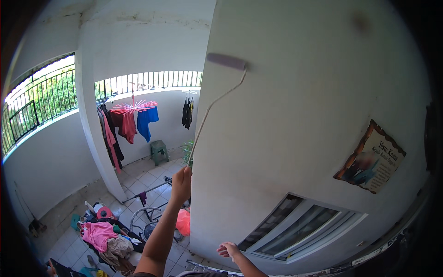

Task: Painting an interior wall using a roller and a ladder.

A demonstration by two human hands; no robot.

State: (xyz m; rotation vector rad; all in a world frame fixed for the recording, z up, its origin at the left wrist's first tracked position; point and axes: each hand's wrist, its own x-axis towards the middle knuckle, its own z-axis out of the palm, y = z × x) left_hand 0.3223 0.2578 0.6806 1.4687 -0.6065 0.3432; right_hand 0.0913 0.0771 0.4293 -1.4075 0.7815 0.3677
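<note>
My right fingers are loosely spread, empty, near the white-framed sliding window; my left fingers wrap the pale, bent rod of a lilac cylindrical roller, high at the off-white wall. Beyond, an orange-red plastic bag is partly hidden, its contents indiscernible.

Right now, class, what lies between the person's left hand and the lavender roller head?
In the head view, a thin, pale, bent rod runs between them: the left hand grips it low down, and the lavender roller head tops it.
</note>
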